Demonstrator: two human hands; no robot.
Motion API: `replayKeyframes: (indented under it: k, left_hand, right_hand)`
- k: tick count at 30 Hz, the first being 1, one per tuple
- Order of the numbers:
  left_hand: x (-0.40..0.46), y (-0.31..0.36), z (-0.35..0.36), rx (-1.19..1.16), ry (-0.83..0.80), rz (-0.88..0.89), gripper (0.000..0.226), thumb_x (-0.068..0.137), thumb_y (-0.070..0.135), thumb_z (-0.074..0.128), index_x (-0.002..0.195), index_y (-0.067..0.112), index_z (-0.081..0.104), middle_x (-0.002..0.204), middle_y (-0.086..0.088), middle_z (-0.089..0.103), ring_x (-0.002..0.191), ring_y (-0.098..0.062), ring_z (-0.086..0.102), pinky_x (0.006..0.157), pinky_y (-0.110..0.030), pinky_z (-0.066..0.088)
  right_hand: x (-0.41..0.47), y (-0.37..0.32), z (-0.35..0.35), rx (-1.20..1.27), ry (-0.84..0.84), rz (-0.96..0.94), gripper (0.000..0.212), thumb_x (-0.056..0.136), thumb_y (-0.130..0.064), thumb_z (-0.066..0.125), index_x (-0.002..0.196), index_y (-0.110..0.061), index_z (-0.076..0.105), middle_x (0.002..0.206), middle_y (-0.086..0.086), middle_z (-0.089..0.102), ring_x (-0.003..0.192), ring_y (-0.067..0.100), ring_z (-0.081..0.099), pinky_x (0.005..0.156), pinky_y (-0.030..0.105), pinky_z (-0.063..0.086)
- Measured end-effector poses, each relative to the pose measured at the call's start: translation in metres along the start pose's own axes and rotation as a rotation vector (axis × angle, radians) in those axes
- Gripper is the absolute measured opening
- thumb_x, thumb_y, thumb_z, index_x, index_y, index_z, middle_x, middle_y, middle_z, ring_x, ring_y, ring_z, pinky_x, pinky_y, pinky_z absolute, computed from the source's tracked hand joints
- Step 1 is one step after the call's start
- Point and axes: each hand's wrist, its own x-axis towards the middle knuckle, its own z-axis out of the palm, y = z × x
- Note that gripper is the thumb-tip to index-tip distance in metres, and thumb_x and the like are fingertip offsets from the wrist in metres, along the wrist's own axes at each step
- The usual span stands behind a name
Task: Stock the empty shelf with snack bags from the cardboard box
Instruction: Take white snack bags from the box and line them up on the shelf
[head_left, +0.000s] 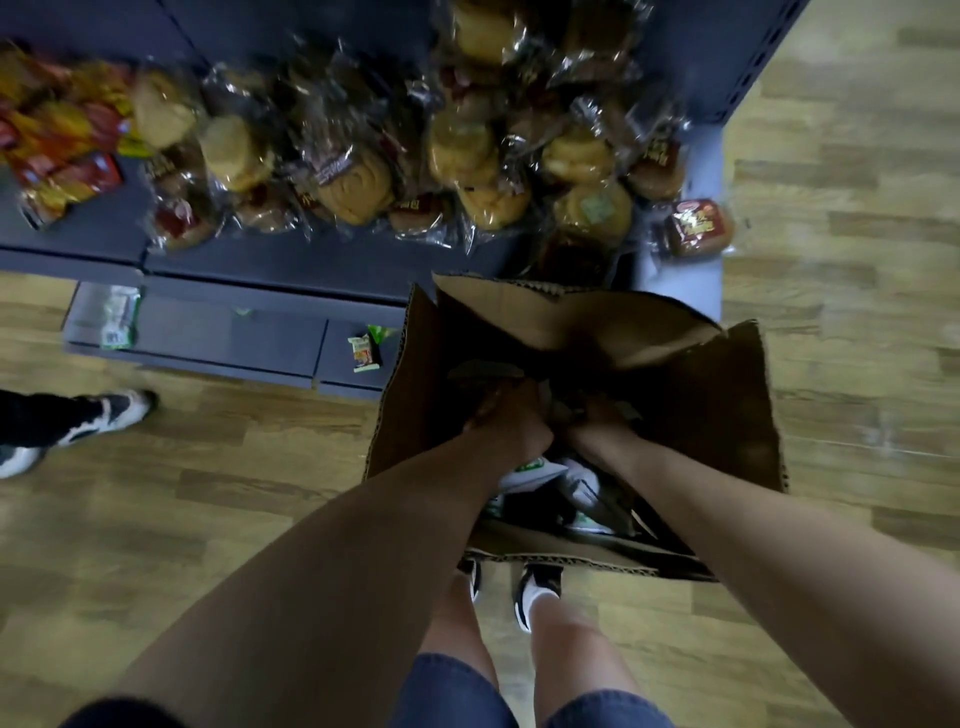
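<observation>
An open cardboard box (727, 415) stands on the floor in front of my feet, its flaps up. Both my hands reach down inside it. My left hand (511, 421) and my right hand (602, 418) are deep in the dark interior, fingers curled among crinkly snack bags; what each grips is too dark and blurred to tell. White and green snack bags (535, 473) lie in the box below my wrists. The low grey shelf (218, 338) to the left of the box holds a green and white bag (117, 317) and a small orange packet (363, 353).
The upper grey shelf (311, 260) is piled with clear-wrapped bread buns (467, 156) and red-yellow snack packs (57, 140) at the left. One bun pack (696, 226) sits at the shelf's right end. Another person's shoes (104, 415) stand on the wooden floor at left.
</observation>
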Motion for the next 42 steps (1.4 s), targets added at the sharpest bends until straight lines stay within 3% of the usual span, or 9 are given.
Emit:
replayKeyframes:
  k: [4,8,13,19,27,31,36,40,42]
  left_hand:
    - [-0.028,0.01,-0.014,0.08,0.057,0.043,0.034,0.092,0.028,0.046,0.124,0.017,0.047,0.132,-0.014,0.045,0.127,-0.037,0.037,0.099,-0.049,0.039]
    - [-0.055,0.023,-0.03,0.125,0.139,0.086,0.043,0.089,0.024,0.052,0.13,0.018,0.04,0.134,-0.008,0.039,0.129,-0.032,0.03,0.095,-0.048,0.039]
    - [-0.087,0.027,-0.046,0.219,0.259,0.177,0.051,0.088,0.024,0.053,0.134,0.02,0.033,0.139,-0.008,0.033,0.13,-0.032,0.026,0.089,-0.047,0.043]
    - [-0.119,0.023,-0.064,0.317,0.411,0.281,0.06,0.088,0.027,0.05,0.141,0.028,0.023,0.145,-0.004,0.023,0.137,-0.031,0.019,0.096,-0.045,0.04]
    - [-0.161,0.023,-0.092,0.367,0.59,0.43,0.062,0.086,0.027,0.05,0.142,0.029,0.025,0.144,0.001,0.025,0.132,-0.025,0.023,0.103,-0.039,0.034]
    - [-0.177,0.021,-0.099,0.371,0.675,0.467,0.064,0.082,0.026,0.053,0.142,0.024,0.031,0.144,-0.005,0.031,0.128,-0.03,0.029,0.1,-0.043,0.037]
    - [-0.193,0.022,-0.113,0.286,0.882,0.586,0.054,0.072,0.029,0.044,0.124,0.018,0.048,0.125,-0.012,0.05,0.109,-0.031,0.041,0.08,-0.045,0.052]
    - [-0.209,0.025,-0.132,0.201,1.031,0.714,0.048,0.075,0.025,0.05,0.123,0.019,0.046,0.126,-0.007,0.043,0.114,-0.03,0.042,0.088,-0.042,0.047]
    - [-0.217,0.028,-0.143,0.175,1.089,0.768,0.046,0.077,0.022,0.051,0.122,0.02,0.046,0.126,-0.007,0.041,0.114,-0.03,0.043,0.091,-0.04,0.044]
  right_hand:
    - [-0.026,-0.002,-0.019,0.017,0.179,-0.035,0.047,0.084,-0.023,0.058,0.129,-0.026,0.05,0.129,0.007,0.057,0.115,0.028,0.054,0.08,0.023,0.04]
    - [-0.052,-0.005,-0.028,-0.041,0.3,-0.122,0.022,0.082,-0.037,0.049,0.102,-0.031,0.052,0.109,0.005,0.062,0.101,0.035,0.057,0.071,0.031,0.044]
    - [-0.092,-0.018,-0.042,-0.06,0.442,-0.198,0.042,0.082,-0.035,0.048,0.124,-0.038,0.046,0.122,-0.001,0.057,0.11,0.032,0.052,0.075,0.039,0.052]
    - [-0.135,-0.035,-0.057,-0.191,0.601,-0.305,0.039,0.089,-0.029,0.053,0.127,-0.028,0.047,0.124,0.006,0.049,0.11,0.032,0.046,0.071,0.039,0.048]
    - [-0.178,-0.051,-0.066,-0.121,0.732,-0.453,0.038,0.085,-0.021,0.06,0.121,-0.028,0.052,0.124,-0.003,0.05,0.105,0.027,0.046,0.07,0.038,0.047]
    - [-0.196,-0.057,-0.071,-0.068,0.785,-0.557,0.044,0.081,-0.013,0.062,0.122,-0.027,0.054,0.122,-0.007,0.05,0.107,0.024,0.045,0.072,0.03,0.04]
    - [-0.219,-0.069,-0.078,0.031,0.89,-0.625,0.039,0.083,-0.012,0.065,0.12,-0.021,0.056,0.121,-0.008,0.053,0.11,0.02,0.044,0.077,0.026,0.039]
    - [-0.243,-0.087,-0.09,0.116,0.942,-0.713,0.039,0.084,-0.011,0.063,0.121,-0.023,0.057,0.116,-0.015,0.048,0.11,0.011,0.041,0.078,0.0,0.032]
    - [-0.254,-0.098,-0.097,0.134,0.979,-0.779,0.038,0.084,-0.011,0.063,0.12,-0.023,0.058,0.117,-0.012,0.049,0.111,0.011,0.044,0.082,-0.003,0.029]
